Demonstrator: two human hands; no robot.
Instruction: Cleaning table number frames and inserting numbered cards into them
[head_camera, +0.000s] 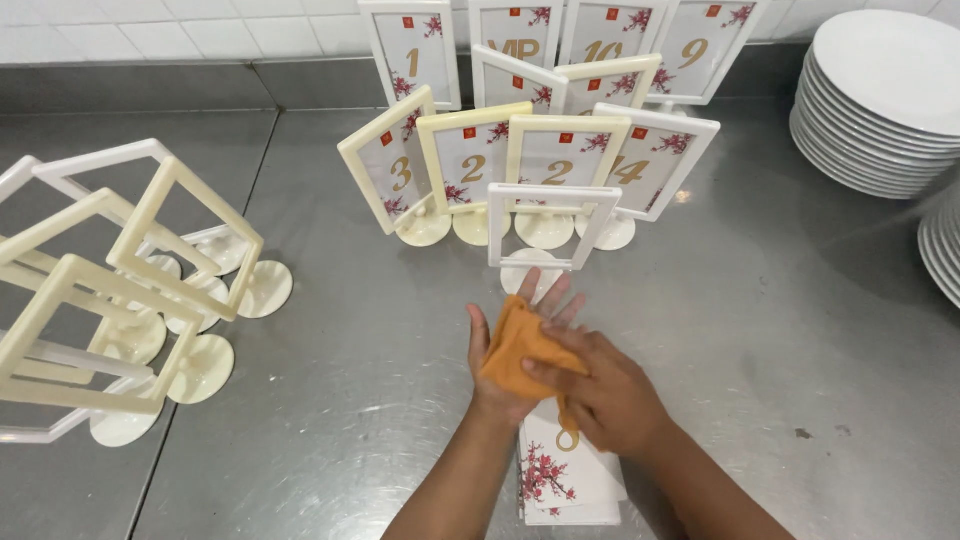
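Note:
My left hand (500, 345) is held palm up over the steel counter (760, 320), with an orange cloth (517, 352) lying across it. My right hand (605, 392) presses down on the cloth, pinching it against the left palm. Just beyond my fingertips stands an empty white sign frame (552, 228) on a round foot. Under my wrists lies a small stack of white cards (565, 480) printed with red blossoms and a gold numeral.
Several cream and white frames with numbered cards (520, 150) stand in rows at the back. A cluster of empty frames (120, 290) stands at the left. Stacked white plates (880, 100) sit at the right, by a tiled wall.

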